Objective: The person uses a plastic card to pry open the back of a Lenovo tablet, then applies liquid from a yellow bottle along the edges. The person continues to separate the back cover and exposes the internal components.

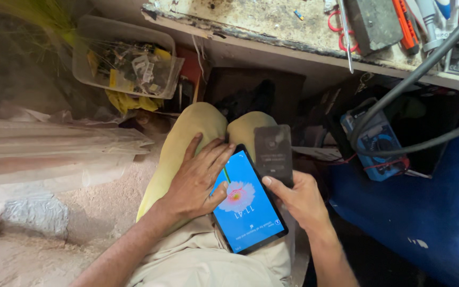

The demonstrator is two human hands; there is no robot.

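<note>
I see the phone (248, 204) lying lit across my lap, its long axis slanting from my knees back toward my right hip, pinned between both hands. My left hand (197, 178) rests flat and spread on its left edge, while my right hand (298, 199) pinches a dark screen film (273, 154) just above it.

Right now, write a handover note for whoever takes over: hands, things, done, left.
Left hand: open, resting flat on the left edge of the phone, thumb on the screen.
Right hand: pinching a dark translucent film sheet above the phone's right edge.
Phone: on the lap, screen lit, flower wallpaper.
Done: sheet is off the screen.
Left: sheet not laid on the screen.
</note>
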